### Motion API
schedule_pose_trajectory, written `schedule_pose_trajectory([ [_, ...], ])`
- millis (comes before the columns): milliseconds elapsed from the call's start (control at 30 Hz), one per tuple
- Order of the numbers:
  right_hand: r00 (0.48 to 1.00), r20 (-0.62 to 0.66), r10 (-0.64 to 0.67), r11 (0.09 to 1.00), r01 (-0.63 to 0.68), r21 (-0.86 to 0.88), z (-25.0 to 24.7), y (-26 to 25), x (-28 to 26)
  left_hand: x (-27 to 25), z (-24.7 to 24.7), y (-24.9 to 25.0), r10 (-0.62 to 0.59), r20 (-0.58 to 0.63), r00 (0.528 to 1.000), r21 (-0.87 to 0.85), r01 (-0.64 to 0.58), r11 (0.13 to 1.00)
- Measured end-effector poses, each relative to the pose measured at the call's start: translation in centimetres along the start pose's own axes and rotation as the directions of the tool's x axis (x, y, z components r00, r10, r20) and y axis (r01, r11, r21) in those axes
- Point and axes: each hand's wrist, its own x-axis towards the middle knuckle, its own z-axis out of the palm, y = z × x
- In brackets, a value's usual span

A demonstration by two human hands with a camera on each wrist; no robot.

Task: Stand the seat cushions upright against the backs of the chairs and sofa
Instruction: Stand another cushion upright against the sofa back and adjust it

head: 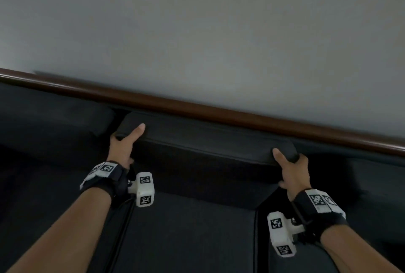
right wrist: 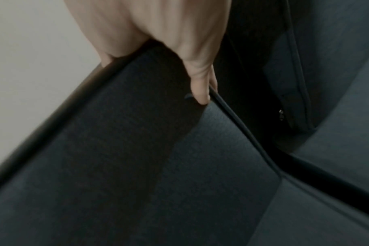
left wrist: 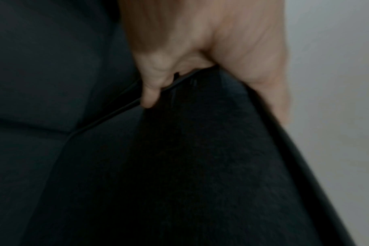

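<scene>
Two hands are holding one dark seat cushion (head: 206, 154). It is standing up on its edge, and its top is sitting just under the brown wooden rail (head: 219, 111) of the sofa back. The left hand (head: 122, 147) is gripping the cushion's top left corner, with the thumb lying across the top and the fingers curling round the side. The right hand (head: 292, 169) is gripping the top right corner in the same way. From the left wrist, the fingers (left wrist: 152, 86) are pressing on the piped edge of the cushion (left wrist: 179, 166). From the right wrist, one finger (right wrist: 201, 89) is pinching the cushion's seam. Below the standing cushion, a flat sofa seat (head: 188, 235) is lying between the two arms. Another dark cushion (head: 52, 119) is sitting just to the left. Behind the rail, a grey wall (head: 219, 31) is filling the top of the head view.
</scene>
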Motion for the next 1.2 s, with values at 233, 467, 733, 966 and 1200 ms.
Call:
schedule_pose_trajectory([
  [233, 0.998, -0.063, 0.029, 0.967, -0.012, 0.254, -1.8, 1.6, 0.3, -0.8, 1.8, -3.0, 0.074, 0.036, 0.997, -0.144, -0.068, 0.987],
  [467, 0.986, -0.053, -0.156, 0.987, 0.158, 0.023, -0.2, 0.3, -1.2, -0.2, 0.7, -2.8, 0.056, 0.011, 0.998, -0.23, -0.052, 0.972],
  [733, 0.978, -0.065, -0.2, 0.977, 0.204, 0.058, -2.1, 2.1, -0.4, -2.3, 4.0, -3.6, 0.067, -0.021, 0.998, -0.191, -0.07, 0.979],
  [966, 0.969, -0.116, -0.219, 0.966, 0.232, 0.117, -0.3, 3.3, -1.1, -0.9, 2.1, -1.7, -0.019, 0.11, 0.994, -0.077, 0.028, 0.997],
  [1200, 0.999, -0.036, 0.021, 0.95, -0.008, 0.313, -2.9, 4.0, 1.3, -4.4, 2.5, -2.8, 0.106, 0.159, 0.982, 0.017, -0.11, 0.994],
])
